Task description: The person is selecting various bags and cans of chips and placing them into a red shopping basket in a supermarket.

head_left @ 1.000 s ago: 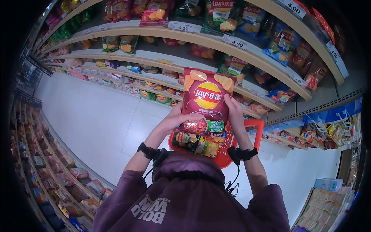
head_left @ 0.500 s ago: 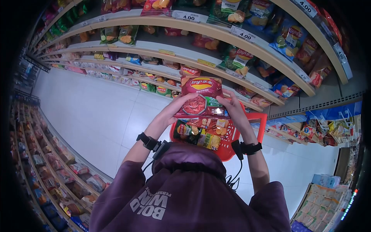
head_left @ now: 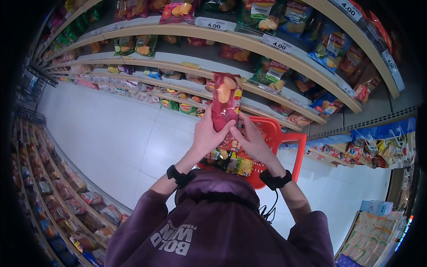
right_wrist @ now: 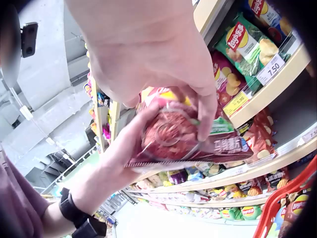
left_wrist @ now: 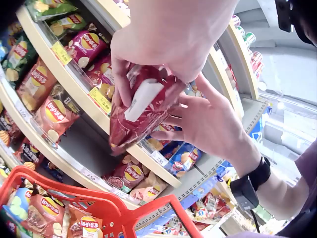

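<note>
A dark red Lay's chip bag (head_left: 224,95) is held up in front of the shelves, turned so that its narrow side faces the head view. My left hand (head_left: 205,135) grips its lower part, with the thumb across it. The right hand (head_left: 254,142) is at the bag's lower right side; its fingers look straight and spread in the left wrist view. A white patch shows on one face of the bag (left_wrist: 138,106) there. In the right wrist view the bag (right_wrist: 171,134) shows a red food picture. Below the hands is a red plastic basket (head_left: 300,153).
Chip bags, among them a yellow bag (head_left: 240,165), lie in the basket. Curved shelves of chip bags with price tags (head_left: 215,24) rise ahead. More packed shelves (head_left: 66,196) stand at the left, and a stack of packages (head_left: 369,236) at the lower right. Pale floor tiles lie between.
The chip bag was front-on in both hands, then tipped down; now it is raised again and turned sideways. The right hand has moved inward, close to the left.
</note>
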A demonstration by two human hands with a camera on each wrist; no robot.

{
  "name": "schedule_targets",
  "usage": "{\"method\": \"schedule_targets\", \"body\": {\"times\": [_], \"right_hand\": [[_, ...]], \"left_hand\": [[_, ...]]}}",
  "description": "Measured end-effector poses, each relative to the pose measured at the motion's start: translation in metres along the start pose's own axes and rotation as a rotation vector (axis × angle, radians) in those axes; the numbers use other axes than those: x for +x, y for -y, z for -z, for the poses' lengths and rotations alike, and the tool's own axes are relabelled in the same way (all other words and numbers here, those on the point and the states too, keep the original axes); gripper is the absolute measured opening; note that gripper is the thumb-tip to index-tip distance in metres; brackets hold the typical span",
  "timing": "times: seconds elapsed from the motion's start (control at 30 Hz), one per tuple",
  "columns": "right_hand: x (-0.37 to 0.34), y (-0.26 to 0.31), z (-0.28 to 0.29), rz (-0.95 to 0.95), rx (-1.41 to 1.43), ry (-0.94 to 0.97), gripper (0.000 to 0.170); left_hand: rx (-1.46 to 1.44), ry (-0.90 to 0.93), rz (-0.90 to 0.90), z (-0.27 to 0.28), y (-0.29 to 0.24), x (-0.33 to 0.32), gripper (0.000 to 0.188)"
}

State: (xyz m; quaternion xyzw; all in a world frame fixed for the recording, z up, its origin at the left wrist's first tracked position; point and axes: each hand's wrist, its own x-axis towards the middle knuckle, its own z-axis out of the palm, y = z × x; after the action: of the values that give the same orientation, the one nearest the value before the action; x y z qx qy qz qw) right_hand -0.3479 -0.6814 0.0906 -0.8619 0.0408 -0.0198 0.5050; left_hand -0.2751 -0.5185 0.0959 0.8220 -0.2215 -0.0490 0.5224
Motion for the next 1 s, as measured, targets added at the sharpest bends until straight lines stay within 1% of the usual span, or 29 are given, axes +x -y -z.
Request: {"method": "schedule_targets", "body": {"times": [0.03, 0.07, 0.17, 0.2, 0.3, 0.33, 0.4, 0.47, 0.5, 0.53, 0.57, 0.6, 0.63, 0.67, 0.7, 0.73, 0.77, 0.83, 0.87, 0.93, 0.97, 1.0], "right_hand": [[-0.002, -0.001, -0.008, 0.015, -0.056, -0.05, 0.062], [0.001, -0.004, -0.012, -0.006, 0.15, -0.062, 0.063], [0.005, 0.01, -0.001, -0.258, 0.698, -0.164, 0.065], [0.006, 0.002, -0.003, -0.199, 0.726, -0.202, 0.067], [0.004, -0.014, 0.001, -0.169, 0.669, -0.218, 0.068], [0.003, -0.015, 0.005, -0.186, 0.689, -0.22, 0.064], [0.001, -0.015, 0.019, -0.285, 0.881, -0.12, 0.061], [-0.004, -0.009, 0.028, -0.371, 1.041, -0.051, 0.057], [-0.005, -0.007, 0.032, -0.385, 1.03, -0.015, 0.059], [-0.006, -0.007, 0.035, -0.403, 1.019, 0.02, 0.06], [-0.007, -0.006, 0.039, -0.42, 1.006, 0.06, 0.062], [-0.008, 0.003, 0.042, -0.407, 0.881, 0.094, 0.069], [-0.008, 0.01, 0.043, -0.386, 0.827, 0.094, 0.072], [-0.007, 0.016, 0.042, -0.365, 0.772, 0.098, 0.074], [-0.007, 0.02, 0.04, -0.345, 0.718, 0.105, 0.076], [-0.006, 0.02, 0.036, -0.205, 0.663, 0.08, 0.078], [-0.005, 0.023, 0.033, -0.162, 0.593, 0.024, 0.078], [-0.003, 0.03, 0.029, -0.076, 0.449, -0.084, 0.078], [-0.003, 0.03, 0.03, -0.068, 0.461, -0.081, 0.078], [0.0, 0.028, 0.034, -0.047, 0.484, -0.074, 0.078], [0.0, 0.03, 0.035, -0.068, 0.487, -0.068, 0.077], [-0.001, 0.034, 0.037, -0.089, 0.488, -0.061, 0.077]], "left_hand": [[0.036, 0.002, -0.041, -0.001, -0.005, -0.002, 0.064], [-0.004, -0.018, -0.116, -0.006, 0.001, -0.004, 0.051], [0.032, 0.078, -0.318, -0.002, -0.001, -0.004, 0.037], [-0.04, 0.168, -0.234, 0.0, -0.006, -0.006, 0.03], [-0.124, 0.255, -0.234, 0.005, -0.006, -0.001, 0.029], [-0.06, 0.161, -0.269, 0.006, -0.006, 0.002, 0.032], [0.069, -0.02, -0.339, 0.009, -0.006, 0.006, 0.039], [-0.224, 0.018, -0.12, 0.012, -0.01, 0.008, 0.049], [-0.368, 0.043, -0.006, 0.014, -0.013, 0.01, 0.054], [-0.628, 0.192, 0.198, 0.018, -0.015, 0.011, 0.063], [-0.703, 0.27, 0.269, 0.022, -0.017, 0.012, 0.062], [-0.778, 0.344, 0.34, 0.026, -0.018, 0.012, 0.062], [-0.851, 0.413, 0.413, 0.028, -0.019, 0.011, 0.061], [-0.803, 0.391, 0.355, 0.026, -0.02, 0.011, 0.059], [-0.759, 0.35, 0.336, 0.025, -0.021, 0.01, 0.059], [-0.715, 0.308, 0.315, 0.025, -0.023, 0.012, 0.059], [-0.67, 0.265, 0.295, 0.025, -0.024, 0.013, 0.059], [-0.678, 0.282, 0.316, 0.021, -0.022, 0.015, 0.056], [-0.683, 0.289, 0.326, 0.02, -0.021, 0.015, 0.054], [-0.685, 0.277, 0.274, 0.017, -0.02, 0.015, 0.053], [-0.686, 0.27, 0.249, 0.017, -0.02, 0.015, 0.052], [-0.678, 0.251, 0.268, 0.02, -0.026, 0.014, 0.051]]}}
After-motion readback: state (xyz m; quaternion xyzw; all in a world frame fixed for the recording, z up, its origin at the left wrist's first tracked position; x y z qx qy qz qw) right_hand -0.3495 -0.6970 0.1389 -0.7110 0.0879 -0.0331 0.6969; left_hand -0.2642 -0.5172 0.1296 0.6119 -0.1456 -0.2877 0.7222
